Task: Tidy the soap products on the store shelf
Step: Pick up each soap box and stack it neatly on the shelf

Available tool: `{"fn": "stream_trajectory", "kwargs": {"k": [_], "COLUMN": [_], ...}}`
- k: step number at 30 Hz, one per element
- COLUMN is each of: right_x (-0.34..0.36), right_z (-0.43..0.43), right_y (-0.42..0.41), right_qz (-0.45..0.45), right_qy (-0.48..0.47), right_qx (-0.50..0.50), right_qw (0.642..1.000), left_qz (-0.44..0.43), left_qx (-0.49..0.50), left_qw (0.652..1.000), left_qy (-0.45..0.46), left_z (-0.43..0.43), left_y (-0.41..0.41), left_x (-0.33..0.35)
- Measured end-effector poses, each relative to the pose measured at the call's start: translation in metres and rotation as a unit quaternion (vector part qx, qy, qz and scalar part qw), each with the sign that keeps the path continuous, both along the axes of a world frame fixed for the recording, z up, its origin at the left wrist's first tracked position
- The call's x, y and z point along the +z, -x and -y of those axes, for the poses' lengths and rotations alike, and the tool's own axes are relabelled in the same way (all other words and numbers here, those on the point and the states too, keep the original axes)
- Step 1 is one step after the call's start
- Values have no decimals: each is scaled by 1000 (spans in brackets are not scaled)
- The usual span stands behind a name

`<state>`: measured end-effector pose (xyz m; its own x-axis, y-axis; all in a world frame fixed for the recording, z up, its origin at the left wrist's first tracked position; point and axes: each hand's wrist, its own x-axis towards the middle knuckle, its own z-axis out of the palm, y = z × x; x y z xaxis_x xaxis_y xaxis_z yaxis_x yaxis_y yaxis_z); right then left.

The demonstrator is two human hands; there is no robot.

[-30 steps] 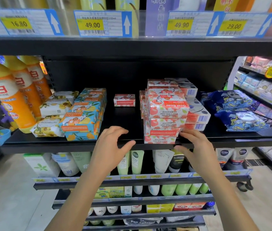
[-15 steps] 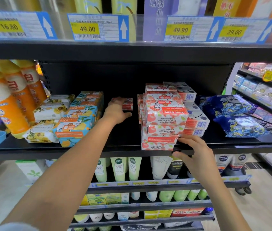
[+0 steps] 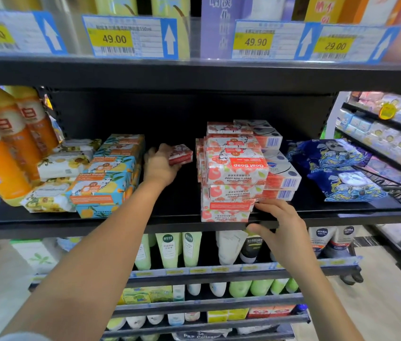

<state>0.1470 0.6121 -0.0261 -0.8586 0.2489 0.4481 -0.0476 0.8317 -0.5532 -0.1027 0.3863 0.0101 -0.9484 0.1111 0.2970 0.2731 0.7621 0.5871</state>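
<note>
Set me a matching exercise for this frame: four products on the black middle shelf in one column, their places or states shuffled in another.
Things:
1. small red-and-white soap box
2. stack of red-and-white pomegranate soap boxes
3. blue-and-orange soap boxes
4. dark blue patterned packs
Places:
A. far right of the black shelf
B. gripped by the left hand
C. right hand at its lower right corner
D. stacked left of the gap
Pairs: 1-B, 2-C, 3-D, 4-A

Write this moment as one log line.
left hand: grips small red soap box | right hand: touches pomegranate soap stack | box: apart from stack
</note>
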Motion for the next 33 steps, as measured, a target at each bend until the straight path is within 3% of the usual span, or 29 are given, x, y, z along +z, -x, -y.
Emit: {"fn": "stream_trajectory", "kwargs": {"k": [3,11,26,33], "right_x": [0,0,-2,-7], "right_z": [-1,0,4,7], "right_y": [0,-1,-2,-3], "right_qz": [3,6,21,-12], "right_qy": [-1,-1,-6,-14], "right_qx": [-1,-1,-14,-18], "right_qw": [1000,1000,1000,1000], "left_qz": [-13,-3,-96,-78], "left_qx": [12,36,57,29], "left_qw": [998,994,989,971], "left_qy": [-57,-105,-99,-224], "left_z": [1,4,28,60], "left_y": [-6,-27,-126,-192], "left_x": [-1,4,5,5]}}
